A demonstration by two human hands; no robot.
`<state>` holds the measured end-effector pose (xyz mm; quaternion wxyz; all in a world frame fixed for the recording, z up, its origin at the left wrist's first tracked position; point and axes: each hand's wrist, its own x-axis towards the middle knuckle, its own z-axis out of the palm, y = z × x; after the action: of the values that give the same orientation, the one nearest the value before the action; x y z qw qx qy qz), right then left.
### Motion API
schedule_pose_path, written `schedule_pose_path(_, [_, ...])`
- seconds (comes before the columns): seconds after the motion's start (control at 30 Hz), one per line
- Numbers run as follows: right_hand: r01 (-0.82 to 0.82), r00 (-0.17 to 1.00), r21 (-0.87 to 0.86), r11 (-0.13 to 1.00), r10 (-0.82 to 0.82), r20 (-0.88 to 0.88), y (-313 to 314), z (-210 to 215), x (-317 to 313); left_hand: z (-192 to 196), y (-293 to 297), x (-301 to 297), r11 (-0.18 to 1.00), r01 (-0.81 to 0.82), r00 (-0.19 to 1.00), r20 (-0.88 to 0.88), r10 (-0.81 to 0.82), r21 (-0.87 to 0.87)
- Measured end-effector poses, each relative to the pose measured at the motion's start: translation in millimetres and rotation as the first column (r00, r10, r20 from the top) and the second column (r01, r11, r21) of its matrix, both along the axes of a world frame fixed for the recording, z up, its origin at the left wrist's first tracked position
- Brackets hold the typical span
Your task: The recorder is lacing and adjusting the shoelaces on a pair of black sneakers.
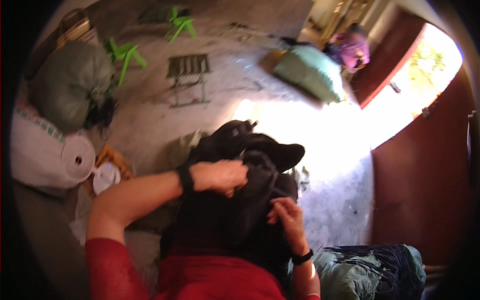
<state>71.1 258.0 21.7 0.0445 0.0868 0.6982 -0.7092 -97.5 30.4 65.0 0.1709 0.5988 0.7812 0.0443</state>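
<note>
A stuffed grey-green sack [70,82] sits at the far left with dark stuff spilling from its near side, and below it a white sack [35,150] lies full and shut; what fills either one I cannot tell. At the near right a pale green bag [350,275] holds a heap of dark fringed cloth [385,260] that hangs over its mouth. Farther off, by the sunlit doorway, a fat light-green sack [310,72] lies on the floor [150,120], with a person in purple [352,47] just beyond it. The black garment [240,190] is bunched in the middle of the scene, right in front of the person, thick and creased, with a stiff flap sticking out toward the right and a strap end poking up at its far edge. It lies across the red-clad lap and reaches out over the floor. The left hand [220,176] lies on top of it, fingers curled shut around a fold near its middle. The right hand [286,215] sits at its near right edge, fingers [277,202] partly bent and pinching the cloth there. A white fan [77,160] lies at the left, and green stools [125,55] stand far back.
</note>
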Motion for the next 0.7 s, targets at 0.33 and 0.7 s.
schedule_pose_path(0.33, [-0.026,0.997,0.078,0.997,0.031,-0.066,-2.8,-2.0,9.5,8.0,-1.4,18.5,0.995,0.013,0.985,-0.174,0.004,0.096])
schedule_pose_path(0.7, [0.006,0.999,0.113,0.994,-0.001,-0.048,-10.2,18.8,10.5,2.8,6.9,19.1,0.871,-0.489,0.748,0.533,0.395,0.04])
